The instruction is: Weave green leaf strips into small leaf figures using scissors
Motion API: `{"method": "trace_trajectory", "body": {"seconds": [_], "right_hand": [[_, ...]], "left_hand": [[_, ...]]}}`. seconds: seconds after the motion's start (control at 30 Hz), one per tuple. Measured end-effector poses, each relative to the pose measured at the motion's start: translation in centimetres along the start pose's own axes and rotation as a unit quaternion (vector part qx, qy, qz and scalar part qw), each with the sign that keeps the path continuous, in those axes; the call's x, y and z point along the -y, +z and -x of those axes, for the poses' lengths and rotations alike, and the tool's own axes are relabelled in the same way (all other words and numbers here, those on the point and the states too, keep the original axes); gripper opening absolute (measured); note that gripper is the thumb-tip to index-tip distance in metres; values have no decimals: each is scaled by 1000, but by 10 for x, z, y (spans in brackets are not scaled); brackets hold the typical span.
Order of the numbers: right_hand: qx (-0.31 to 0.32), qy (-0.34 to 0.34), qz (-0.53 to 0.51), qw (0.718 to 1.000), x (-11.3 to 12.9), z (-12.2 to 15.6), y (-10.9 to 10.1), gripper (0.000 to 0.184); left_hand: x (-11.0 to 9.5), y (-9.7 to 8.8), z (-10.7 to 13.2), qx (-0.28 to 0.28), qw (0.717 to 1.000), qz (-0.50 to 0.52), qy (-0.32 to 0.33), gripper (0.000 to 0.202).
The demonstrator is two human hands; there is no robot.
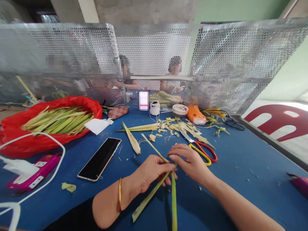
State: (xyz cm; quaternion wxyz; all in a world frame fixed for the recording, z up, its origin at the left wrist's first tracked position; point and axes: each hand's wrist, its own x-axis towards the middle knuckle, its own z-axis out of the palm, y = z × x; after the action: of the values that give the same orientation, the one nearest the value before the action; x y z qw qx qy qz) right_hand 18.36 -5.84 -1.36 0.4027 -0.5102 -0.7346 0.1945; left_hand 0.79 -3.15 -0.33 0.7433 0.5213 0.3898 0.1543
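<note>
Black sleeve (74, 215) and gold bangle (120, 194) lead to the left hand (151, 168), pinching green leaf strips (174, 202) where they meet. Beside it the right hand (191, 160) curls near that point, its grip impossible to tell, and scissors (196, 142) lie beyond on the blue table (240, 166).

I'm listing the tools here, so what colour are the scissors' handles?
The scissors have one red handle, one yellow, shown in the head view.
</note>
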Motion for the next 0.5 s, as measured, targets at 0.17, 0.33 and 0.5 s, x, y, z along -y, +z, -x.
{"method": "trace_trajectory", "body": {"seconds": [0.17, 0.33, 0.5], "right_hand": [[88, 83, -134, 984, 8, 2, 5, 22], [97, 184, -272, 939, 16, 4, 9, 14], [7, 131, -249, 960, 21, 11, 6, 18]], "left_hand": [[5, 10, 1, 47, 996, -48, -58, 22], [9, 18, 0, 38, 994, -65, -78, 18], [6, 11, -2, 3, 997, -29, -65, 24]]}}
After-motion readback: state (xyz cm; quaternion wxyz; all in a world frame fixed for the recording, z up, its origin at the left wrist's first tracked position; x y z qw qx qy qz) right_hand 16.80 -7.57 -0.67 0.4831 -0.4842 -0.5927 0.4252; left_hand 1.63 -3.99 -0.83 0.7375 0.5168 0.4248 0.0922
